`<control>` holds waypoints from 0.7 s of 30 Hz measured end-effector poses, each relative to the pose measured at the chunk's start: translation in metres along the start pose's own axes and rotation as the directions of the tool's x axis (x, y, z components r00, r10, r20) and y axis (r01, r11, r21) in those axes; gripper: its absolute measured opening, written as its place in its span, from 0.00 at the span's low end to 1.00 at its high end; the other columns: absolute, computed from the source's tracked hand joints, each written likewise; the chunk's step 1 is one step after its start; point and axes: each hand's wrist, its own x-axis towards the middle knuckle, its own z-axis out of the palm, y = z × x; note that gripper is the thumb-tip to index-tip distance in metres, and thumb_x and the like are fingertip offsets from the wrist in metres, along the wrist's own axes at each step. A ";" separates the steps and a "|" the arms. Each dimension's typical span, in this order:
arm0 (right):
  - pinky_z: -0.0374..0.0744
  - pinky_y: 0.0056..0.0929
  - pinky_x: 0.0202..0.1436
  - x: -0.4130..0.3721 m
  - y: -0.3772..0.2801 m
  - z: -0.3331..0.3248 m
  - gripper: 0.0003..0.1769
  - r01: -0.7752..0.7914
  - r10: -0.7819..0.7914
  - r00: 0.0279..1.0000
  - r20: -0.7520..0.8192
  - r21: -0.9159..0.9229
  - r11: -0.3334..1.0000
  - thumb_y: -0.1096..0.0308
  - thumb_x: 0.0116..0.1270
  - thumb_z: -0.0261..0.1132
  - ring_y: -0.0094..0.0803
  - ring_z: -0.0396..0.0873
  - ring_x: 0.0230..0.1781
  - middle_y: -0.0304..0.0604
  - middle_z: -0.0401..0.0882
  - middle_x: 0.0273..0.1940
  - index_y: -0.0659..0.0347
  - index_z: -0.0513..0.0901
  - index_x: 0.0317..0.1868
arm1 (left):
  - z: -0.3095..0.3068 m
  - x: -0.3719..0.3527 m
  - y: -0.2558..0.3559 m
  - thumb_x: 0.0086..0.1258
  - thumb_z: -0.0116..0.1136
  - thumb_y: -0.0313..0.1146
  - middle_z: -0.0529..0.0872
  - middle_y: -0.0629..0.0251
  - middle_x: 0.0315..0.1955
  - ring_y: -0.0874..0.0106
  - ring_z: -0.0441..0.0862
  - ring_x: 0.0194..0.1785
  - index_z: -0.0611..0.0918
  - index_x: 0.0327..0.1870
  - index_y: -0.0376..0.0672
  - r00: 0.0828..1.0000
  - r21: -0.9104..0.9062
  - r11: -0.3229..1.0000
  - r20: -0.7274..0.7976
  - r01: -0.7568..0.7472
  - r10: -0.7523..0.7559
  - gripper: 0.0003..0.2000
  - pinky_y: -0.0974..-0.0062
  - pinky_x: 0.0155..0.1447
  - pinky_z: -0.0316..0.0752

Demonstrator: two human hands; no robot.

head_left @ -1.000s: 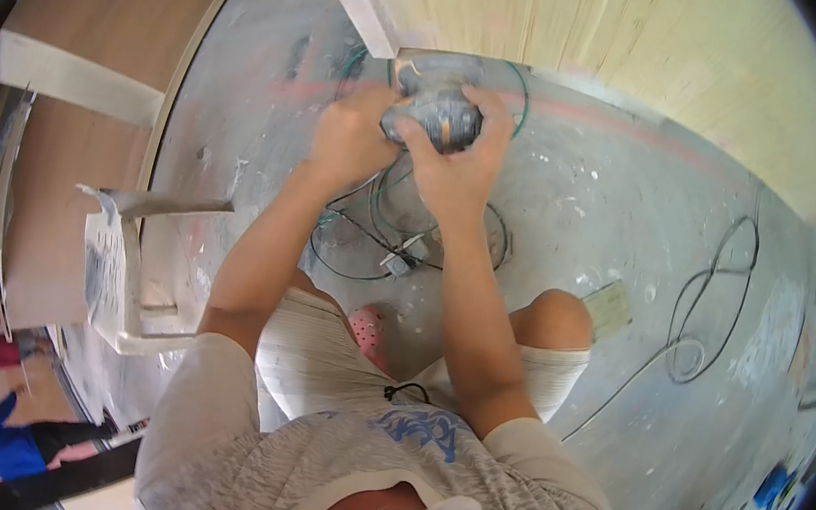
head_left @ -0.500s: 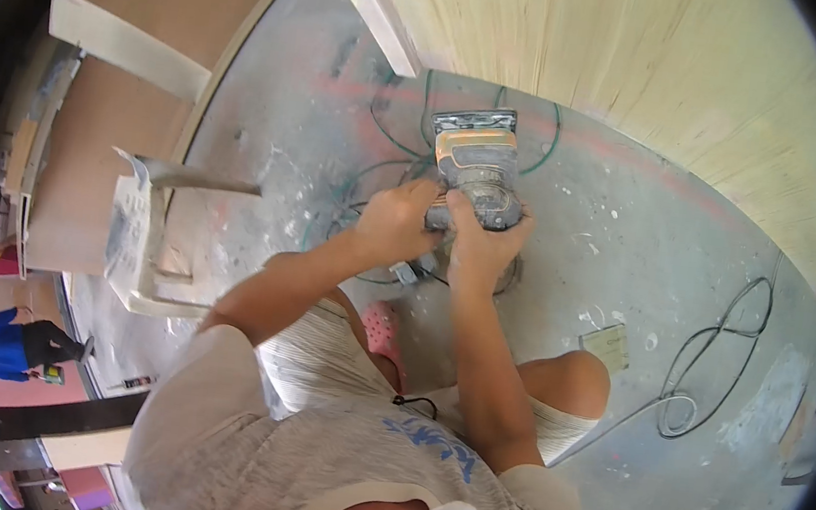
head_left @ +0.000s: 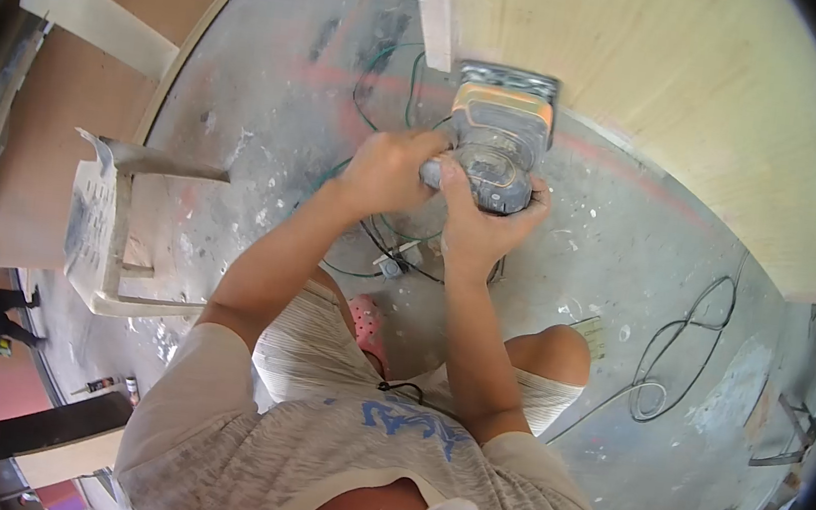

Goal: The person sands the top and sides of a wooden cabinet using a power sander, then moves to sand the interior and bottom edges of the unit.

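Since the earlier frame, the power sander (head_left: 499, 145) had shifted from over open floor up to the lower edge of the wooden panel, its flat pad now overlapping that edge in view. The grey floor (head_left: 268, 68), marked with paint specks and a faint red line, spread beneath everything. The pale wooden panel (head_left: 657, 102) rose along the upper right. A spattered white stool (head_left: 92, 229) stood well to the left. The sander lay between both hands, pad end pointing away from the body; blur there made it hard to tell whether the pad touched the panel. The right hand (head_left: 491, 229) was clamped around its rounded near end, thumb on top, while the left hand (head_left: 393, 168) was closed on its left side. Beyond the forearms, a pink clog (head_left: 369, 329) showed beside the left knee.
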 end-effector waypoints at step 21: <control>0.76 0.34 0.53 0.013 0.001 0.001 0.44 0.273 -0.279 0.958 -0.062 -0.089 0.958 0.70 0.51 0.77 0.34 0.70 0.52 0.49 0.63 0.54 0.60 0.56 0.61 | -0.029 0.043 0.022 0.51 0.61 0.27 0.79 0.63 0.29 0.59 0.83 0.32 0.77 0.34 0.44 0.975 0.052 0.985 0.160 -0.163 0.153 0.09 0.64 0.30 0.78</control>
